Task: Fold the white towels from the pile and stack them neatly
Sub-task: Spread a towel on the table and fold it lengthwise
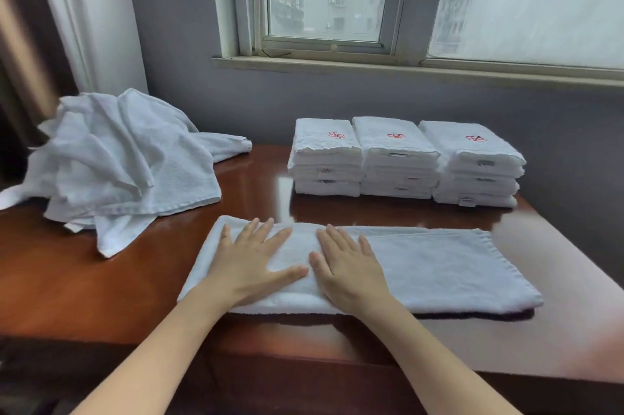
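Three stacks (398, 158) of folded towels sit behind the long towel (439, 266) laid out at the front of the bench (101, 296), and the loose pile (118, 164) is off to that towel's left and a bit behind it, so I'd guess we're mid-fold on this one. What could go sideways imo: the towel's near edge lies close to the bench's front lip, so a hard sweep toward the body might drag it over. The right half also shows a layer whose edges don't quite line up, so folding it as is would probably give a lopsided bundle that won't match the stacks. Plus the bench looks glossy, so the cloth could slide instead of flattening. As for the grip: wide apart on both sides, clamped on nothing. The left hand (251, 259) and right hand (347, 262) lie palm-down side by side on the towel's left half, fingers straight and spread, thumbs nearly meeting, just pressing the cloth.
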A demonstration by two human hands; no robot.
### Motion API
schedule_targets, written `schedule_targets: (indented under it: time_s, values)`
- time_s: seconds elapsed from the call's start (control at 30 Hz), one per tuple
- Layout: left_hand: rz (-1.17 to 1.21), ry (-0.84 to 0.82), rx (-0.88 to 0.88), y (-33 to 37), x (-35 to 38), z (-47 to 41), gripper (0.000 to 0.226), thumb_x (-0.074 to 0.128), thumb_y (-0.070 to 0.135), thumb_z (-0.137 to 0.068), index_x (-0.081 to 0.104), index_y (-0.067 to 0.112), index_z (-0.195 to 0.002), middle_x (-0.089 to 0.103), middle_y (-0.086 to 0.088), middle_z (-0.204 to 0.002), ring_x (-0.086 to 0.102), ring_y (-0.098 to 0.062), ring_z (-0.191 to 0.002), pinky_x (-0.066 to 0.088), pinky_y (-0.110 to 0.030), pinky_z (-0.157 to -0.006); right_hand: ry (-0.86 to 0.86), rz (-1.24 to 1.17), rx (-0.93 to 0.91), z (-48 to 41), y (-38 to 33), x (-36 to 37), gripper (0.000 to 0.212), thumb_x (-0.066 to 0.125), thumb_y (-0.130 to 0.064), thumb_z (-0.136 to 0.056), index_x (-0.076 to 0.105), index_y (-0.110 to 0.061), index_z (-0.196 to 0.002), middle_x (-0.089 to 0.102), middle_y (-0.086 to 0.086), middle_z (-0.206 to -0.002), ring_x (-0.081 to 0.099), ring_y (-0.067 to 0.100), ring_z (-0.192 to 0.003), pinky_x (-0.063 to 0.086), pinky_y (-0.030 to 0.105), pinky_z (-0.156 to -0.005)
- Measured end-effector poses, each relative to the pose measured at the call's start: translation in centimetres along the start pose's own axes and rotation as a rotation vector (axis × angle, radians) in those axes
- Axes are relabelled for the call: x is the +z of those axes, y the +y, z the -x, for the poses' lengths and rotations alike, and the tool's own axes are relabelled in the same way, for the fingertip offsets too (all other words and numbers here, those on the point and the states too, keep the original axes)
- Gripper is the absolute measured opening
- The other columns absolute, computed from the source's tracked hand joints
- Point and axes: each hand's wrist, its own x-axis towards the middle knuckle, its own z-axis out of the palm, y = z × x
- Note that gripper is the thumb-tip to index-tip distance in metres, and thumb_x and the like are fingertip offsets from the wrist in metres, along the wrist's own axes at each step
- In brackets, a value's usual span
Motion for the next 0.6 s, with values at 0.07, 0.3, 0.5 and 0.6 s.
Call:
schedule_targets:
  time_s: [0.07,0.3,0.5,0.6]
  values:
    - [0.021,-0.039,-0.001,0.5,-0.4,0.1,0.108,0.002,0.099,-0.059,0.006,0.046,-0.153,-0.001,0.007,-0.165,-0.008,-0.013,-0.151,-0.010,-0.056,-0.118,-0.021,-0.018,-0.030,0.1,0.3,-0.4,0.060,0.020,-0.049,-0.103,0.016,-0.023,-0.157,0.009,-0.005,-0.165,0.002,0.008,-0.151,-0.005,0.037,-0.122]
    - [0.003,-0.072,0.154,7.1,-0.6,-1.2,0.071,0.022,0.070,-0.093,0.016,0.036,-0.155,0.003,0.006,-0.165,-0.006,-0.012,-0.151,-0.012,-0.053,-0.119,0.010,-0.038,0.038,1.1,7.1,-4.1,0.048,0.031,-0.039,-0.104,0.038,-0.025,-0.149,0.030,-0.008,-0.159,0.023,0.009,-0.146,0.017,0.031,-0.117]
    - [-0.019,-0.046,0.357,16.0,0.3,-4.9,0.061,0.027,0.059,-0.100,0.023,0.031,-0.154,0.009,0.002,-0.165,0.001,-0.016,-0.152,-0.005,-0.050,-0.121,0.092,0.124,0.278,4.1,14.9,-6.7,0.044,0.028,-0.036,-0.104,0.037,-0.026,-0.146,0.030,-0.003,-0.157,0.021,0.014,-0.146,0.013,0.045,-0.118]
    - [0.019,-0.047,0.453,19.7,1.1,-6.5,0.058,0.030,0.054,-0.102,0.024,0.029,-0.154,0.012,0.001,-0.165,0.004,-0.017,-0.152,0.000,-0.047,-0.122,0.082,0.162,0.414,5.3,17.6,-7.8,0.048,0.024,-0.038,-0.104,0.031,-0.027,-0.150,0.023,0.000,-0.161,0.019,0.018,-0.147,0.013,0.047,-0.117]
